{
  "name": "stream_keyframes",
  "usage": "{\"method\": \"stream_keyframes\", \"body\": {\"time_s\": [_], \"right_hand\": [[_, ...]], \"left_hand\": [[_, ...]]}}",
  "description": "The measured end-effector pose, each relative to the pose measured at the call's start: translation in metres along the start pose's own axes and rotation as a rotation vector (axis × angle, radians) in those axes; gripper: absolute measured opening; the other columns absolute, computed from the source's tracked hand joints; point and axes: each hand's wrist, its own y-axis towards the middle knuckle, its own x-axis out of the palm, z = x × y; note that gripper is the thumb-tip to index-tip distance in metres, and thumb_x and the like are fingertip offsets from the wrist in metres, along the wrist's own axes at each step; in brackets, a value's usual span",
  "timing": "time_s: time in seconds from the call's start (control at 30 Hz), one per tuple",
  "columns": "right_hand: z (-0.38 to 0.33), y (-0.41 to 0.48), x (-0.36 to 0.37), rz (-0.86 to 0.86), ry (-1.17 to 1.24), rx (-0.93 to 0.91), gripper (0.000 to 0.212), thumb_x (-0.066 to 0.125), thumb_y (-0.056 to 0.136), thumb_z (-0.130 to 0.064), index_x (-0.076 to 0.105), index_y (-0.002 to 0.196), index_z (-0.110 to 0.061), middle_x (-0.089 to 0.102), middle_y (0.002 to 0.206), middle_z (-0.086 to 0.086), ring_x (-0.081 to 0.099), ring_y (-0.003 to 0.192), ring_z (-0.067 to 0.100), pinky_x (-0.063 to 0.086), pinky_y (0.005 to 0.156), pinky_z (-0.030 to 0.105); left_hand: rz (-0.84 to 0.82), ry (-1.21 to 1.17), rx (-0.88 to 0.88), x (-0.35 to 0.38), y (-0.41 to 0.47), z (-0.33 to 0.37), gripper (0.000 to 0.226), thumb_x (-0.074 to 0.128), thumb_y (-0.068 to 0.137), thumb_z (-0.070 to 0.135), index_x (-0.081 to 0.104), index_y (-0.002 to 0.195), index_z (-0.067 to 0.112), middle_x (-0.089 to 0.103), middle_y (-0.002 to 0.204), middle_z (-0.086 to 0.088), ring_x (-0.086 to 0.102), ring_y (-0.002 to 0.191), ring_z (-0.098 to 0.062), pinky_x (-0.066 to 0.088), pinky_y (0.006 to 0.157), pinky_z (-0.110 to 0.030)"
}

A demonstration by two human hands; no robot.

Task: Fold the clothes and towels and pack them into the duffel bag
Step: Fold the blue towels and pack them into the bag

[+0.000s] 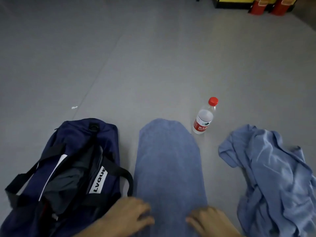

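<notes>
One item looks packed: a dark grey cloth [68, 182] sits inside the open duffel bag [82, 139], far left on the floor [153, 57]. The bag is navy with its zip open, black handles flopped to either side and a white label facing up. My read is that there's plenty of room left in it.

Left hand [131, 214] is at the towel's near left corner, just beside the bag's near handle. Fingers are spread and laid on the cloth, not clenched, with nothing gripped that I can see. Slight blur there.

Towel [169, 159] is mid-frame, between the bag and the shirt. It's blue and terry-looking, lying flat as one long narrow strip that runs away from the person. No wrinkles worth noting. Can't tell whether it's already halved lengthwise or just narrow. Cross folds are not done, so I'd call this item mid-fold.

Right hand [208, 221] is on the towel's near right part, fingers pointing left and resting relaxed on the cloth, holding nothing.

Water bottle [204, 117], clear with a red cap and red label, stands upright just past the towel's far right corner. It isn't clothing, so probably not for packing.

Shirt [270, 171], light blue and thin, lies crumpled in a heap at far right, apart from the towel. It's unfolded and looks untouched. That one is left to do in full: flatten, fold, pack.
</notes>
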Motion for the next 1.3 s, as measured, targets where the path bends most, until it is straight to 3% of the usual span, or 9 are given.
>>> {"method": "stream_keyframes", "body": {"time_s": [0.13,0.3,0.47,0.67,0.77,1.0,1.13,1.23,1.3], "right_hand": [[0.014,0.081,-0.097,0.406,0.087,-0.061,0.038,0.032,0.106,-0.041,0.055,0.132,-0.026,0.061,0.136,-0.001,0.055,0.123,0.024,0.041,0.098,0.035],[0.017,0.174,-0.172,0.454,0.136,-0.042,0.055,0.033,0.108,-0.027,0.017,0.159,-0.015,0.018,0.166,0.005,0.025,0.149,0.026,0.024,0.119,0.038],[0.016,0.215,-0.166,0.430,0.164,-0.026,0.056,0.029,0.109,-0.024,0.010,0.159,-0.008,0.003,0.167,0.009,0.007,0.154,0.022,0.007,0.123,0.031],[0.018,0.224,-0.150,0.661,0.134,-0.005,0.046,0.035,0.107,-0.024,0.036,0.152,-0.016,0.044,0.153,0.007,0.039,0.140,0.027,0.028,0.113,0.035],[0.015,0.227,-0.161,0.689,0.126,0.029,0.048,0.036,0.106,-0.024,0.031,0.154,-0.022,0.050,0.147,0.006,0.048,0.126,0.033,0.041,0.100,0.040],[0.011,0.234,-0.181,0.669,0.136,-0.071,0.068,0.049,0.101,-0.030,0.012,0.158,-0.032,0.058,0.125,0.010,0.053,0.112,0.036,0.044,0.095,0.045],[0.000,0.225,-0.212,0.554,0.394,-0.246,0.068,0.066,0.081,-0.035,0.045,0.146,-0.035,0.046,0.145,0.005,0.043,0.133,0.027,0.035,0.112,0.042],[-0.005,0.199,-0.242,0.412,0.566,-0.289,0.042,0.071,0.075,-0.035,0.065,0.116,-0.035,0.064,0.123,-0.012,0.058,0.117,0.010,0.045,0.104,0.035],[-0.008,0.179,-0.255,0.322,0.644,-0.314,0.021,0.074,0.083,-0.020,0.070,0.103,-0.021,0.072,0.105,-0.003,0.065,0.100,0.012,0.049,0.095,0.030]], "left_hand": [[0.497,-0.107,-0.260,-0.079,0.073,-0.055,0.030,0.050,0.101,0.040,0.063,0.124,0.027,0.067,0.124,0.004,0.062,0.112,-0.020,0.046,0.093,-0.032],[0.538,-0.144,-0.418,-0.136,0.147,-0.109,0.036,0.049,0.098,0.018,0.058,0.133,0.018,0.060,0.133,-0.011,0.058,0.120,-0.035,0.047,0.097,-0.041],[0.555,-0.161,-0.437,-0.141,0.187,-0.122,0.047,0.051,0.099,0.014,0.048,0.146,0.017,0.055,0.143,-0.012,0.052,0.130,-0.032,0.041,0.105,-0.037],[0.608,-0.488,-0.568,-0.127,0.217,-0.132,0.049,0.054,0.100,0.020,0.046,0.148,0.021,0.054,0.145,-0.009,0.053,0.131,-0.028,0.040,0.110,-0.037],[0.556,-0.456,-0.577,-0.119,0.225,-0.132,0.050,0.058,0.093,0.031,0.047,0.142,0.030,0.060,0.132,-0.006,0.060,0.117,-0.030,0.049,0.099,-0.041],[0.492,-0.464,-0.401,-0.136,0.219,-0.115,0.009,0.062,0.083,0.019,0.063,0.085,0.027,0.067,0.095,-0.002,0.064,0.093,-0.025,0.043,0.071,-0.030],[0.519,-0.369,-0.120,-0.159,0.199,-0.105,0.021,0.071,0.081,0.015,0.055,0.079,0.028,0.057,0.092,0.001,0.058,0.088,-0.022,0.042,0.073,-0.030],[0.512,-0.340,-0.083,-0.173,0.175,-0.104,0.012,0.068,0.082,0.016,0.059,0.084,0.024,0.062,0.088,0.007,0.057,0.085,-0.016,0.046,0.073,-0.030],[0.486,-0.337,-0.085,-0.181,0.158,-0.101,0.009,0.068,0.084,0.021,0.061,0.087,0.025,0.065,0.088,0.007,0.059,0.085,-0.015,0.048,0.074,-0.034]]}}
